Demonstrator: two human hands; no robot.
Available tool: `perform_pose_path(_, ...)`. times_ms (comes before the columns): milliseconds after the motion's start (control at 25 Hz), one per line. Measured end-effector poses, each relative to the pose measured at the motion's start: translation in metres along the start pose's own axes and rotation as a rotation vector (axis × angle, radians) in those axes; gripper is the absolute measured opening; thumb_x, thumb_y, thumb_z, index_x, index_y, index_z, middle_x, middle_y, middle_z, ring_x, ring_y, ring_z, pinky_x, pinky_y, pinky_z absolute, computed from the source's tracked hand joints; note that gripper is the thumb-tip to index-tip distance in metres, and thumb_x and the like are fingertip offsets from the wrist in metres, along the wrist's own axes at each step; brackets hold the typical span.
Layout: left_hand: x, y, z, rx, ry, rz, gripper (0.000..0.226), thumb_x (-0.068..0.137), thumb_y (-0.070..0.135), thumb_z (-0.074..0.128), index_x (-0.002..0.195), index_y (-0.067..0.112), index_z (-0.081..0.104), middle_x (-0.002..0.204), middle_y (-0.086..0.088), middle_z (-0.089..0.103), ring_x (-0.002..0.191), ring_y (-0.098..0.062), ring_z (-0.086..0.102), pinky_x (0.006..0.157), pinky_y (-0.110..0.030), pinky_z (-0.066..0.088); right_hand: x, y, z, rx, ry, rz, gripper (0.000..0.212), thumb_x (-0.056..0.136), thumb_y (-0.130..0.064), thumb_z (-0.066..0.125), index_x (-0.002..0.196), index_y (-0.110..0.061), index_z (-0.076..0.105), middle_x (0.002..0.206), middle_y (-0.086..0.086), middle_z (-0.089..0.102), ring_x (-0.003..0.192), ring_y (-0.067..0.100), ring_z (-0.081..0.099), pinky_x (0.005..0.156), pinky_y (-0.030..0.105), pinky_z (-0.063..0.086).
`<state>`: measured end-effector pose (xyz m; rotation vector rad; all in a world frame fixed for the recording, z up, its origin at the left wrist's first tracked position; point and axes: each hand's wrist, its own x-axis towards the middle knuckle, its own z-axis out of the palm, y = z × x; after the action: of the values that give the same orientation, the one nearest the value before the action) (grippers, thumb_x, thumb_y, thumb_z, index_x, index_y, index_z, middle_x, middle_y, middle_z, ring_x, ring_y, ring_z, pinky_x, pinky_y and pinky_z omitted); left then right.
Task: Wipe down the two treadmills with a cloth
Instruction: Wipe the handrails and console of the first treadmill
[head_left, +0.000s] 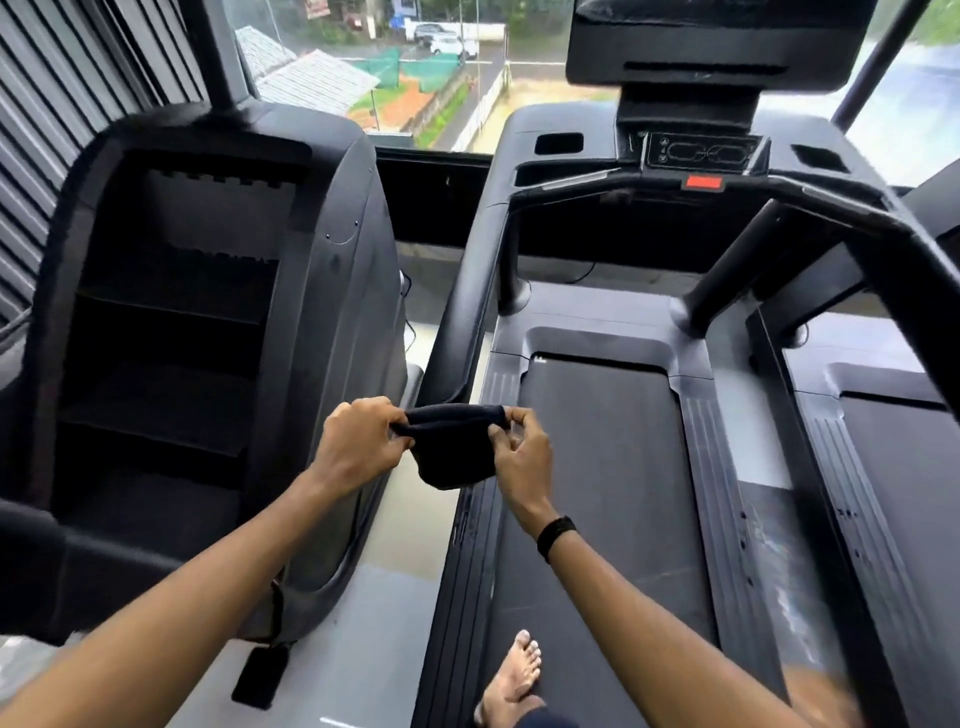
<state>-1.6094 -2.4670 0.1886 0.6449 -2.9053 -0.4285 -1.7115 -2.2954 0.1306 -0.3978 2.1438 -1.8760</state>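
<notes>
Pale floor (358, 623) carries stair-climber (208, 322) left, treadmill (597, 493) right; small dark flat obj, poss. a phone (258, 675), near.

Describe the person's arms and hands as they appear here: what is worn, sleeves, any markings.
Both forearms are bare, with no sleeves in view and no gloves. The right wrist carries a narrow black band; whether it is a watch or a fitness band cannot be told. The left hand and right hand show no rings or markings on the fingers.
</notes>
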Motion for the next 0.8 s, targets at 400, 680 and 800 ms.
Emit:
perform_pose_path(400, 0.050, -0.023, 0.024, -0.043, -0.104, 0.348, 0.020, 0.064, 0.027, 0.060, 0.067, 0.012, 0.047, 0.099, 0.001, 0.057, 0.065, -0.020, 0.049, 0.062, -0.029, 0.038, -0.008, 0.038, 0.085, 0.107, 0.045, -0.094, 0.085, 0.094, -0.003, 0.061, 0.156, -0.030, 0.009, 0.167, 0.005, -0.009, 0.155, 0.015, 0.000, 0.123, 0.029, 0.016)
perform_pose_path(680, 0.089, -0.033, 0.014, -0.316, -0.244, 0.476, 0.017, 0.067, 0.020, 0.062, 0.082, 0.011, 0.059, 0.108, -0.002, 0.056, 0.089, -0.024, 0.058, 0.077, -0.044, 0.049, 0.001, 0.033, 0.132, 0.410, 0.155, 0.067, 0.078, 0.104, -0.036, 0.044, 0.151, -0.049, -0.017, 0.166, -0.007, -0.014, 0.154, 0.009, 0.001, 0.126, 0.038, 0.014)
perform_pose_path(800, 0.109, -0.022, 0.016, -0.546, -0.215, 0.221, 0.047, 0.080, 0.032, 0.057, 0.123, 0.013, 0.059, 0.122, -0.001, 0.057, 0.102, -0.018, 0.059, 0.086, -0.029, 0.048, 0.002, 0.037, 0.145, 0.448, 0.203, 0.129, 0.090, 0.095, -0.067, 0.038, 0.152, -0.026, -0.018, 0.163, -0.014, -0.009, 0.150, -0.005, 0.002, 0.119, 0.014, 0.012)
